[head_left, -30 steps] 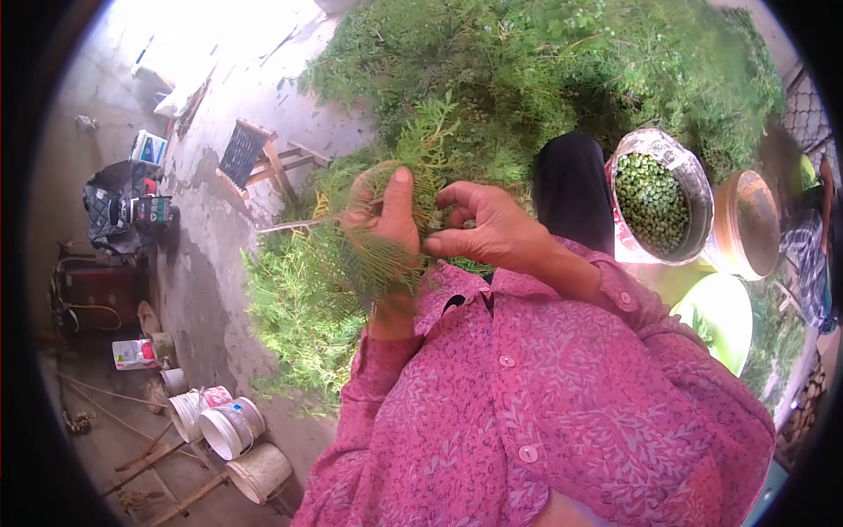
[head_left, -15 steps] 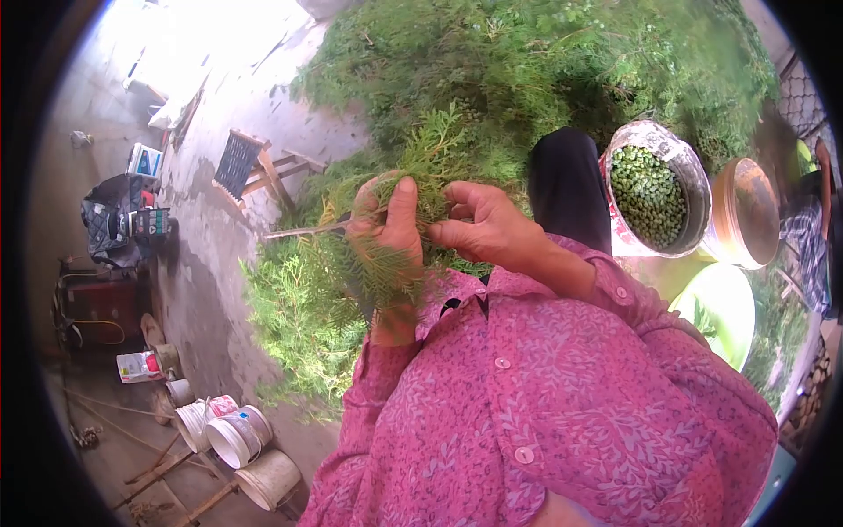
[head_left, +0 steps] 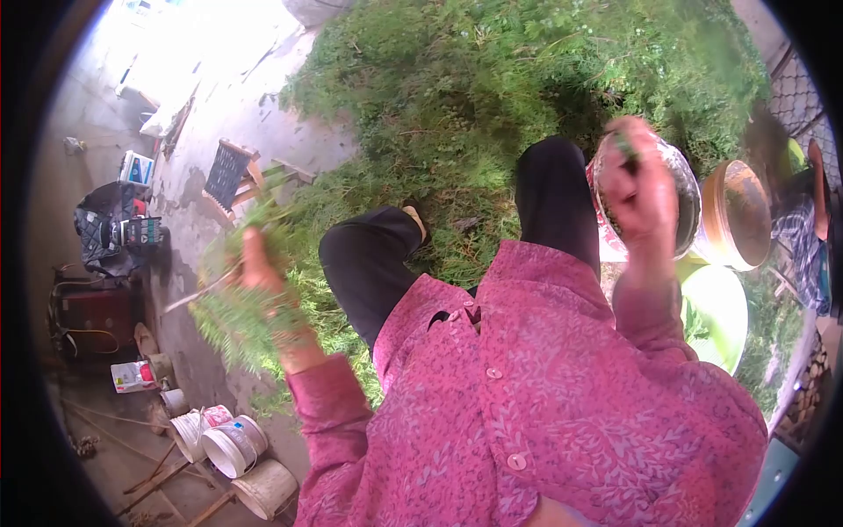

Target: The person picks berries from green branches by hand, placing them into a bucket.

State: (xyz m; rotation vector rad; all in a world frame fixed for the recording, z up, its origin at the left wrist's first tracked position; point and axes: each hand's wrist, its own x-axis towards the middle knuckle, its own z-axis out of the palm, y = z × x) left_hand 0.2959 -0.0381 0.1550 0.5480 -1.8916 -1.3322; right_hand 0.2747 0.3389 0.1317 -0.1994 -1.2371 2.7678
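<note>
My left hand is closed around a leafy evergreen branch, whose bare woody stem sticks out to the left. Feathery green sprays hang over the wrist. Over on the right, my right hand is above the bucket, overlapping its opening, with fingers curled and smeared by motion. A bit of green and dark shows between those fingers; I cannot tell whether they hold it. The small green cones in the bucket are mostly hidden behind this hand.
A large heap of cut evergreen branches spreads ahead of my knees. Right of the bucket stand an orange-brown tub and a light green basin. Far left lie a small folding stool and several white pails.
My hands, close together on the branch before, have parted. The left has swung left and down with the branch; the right has moved right, over the bucket.
</note>
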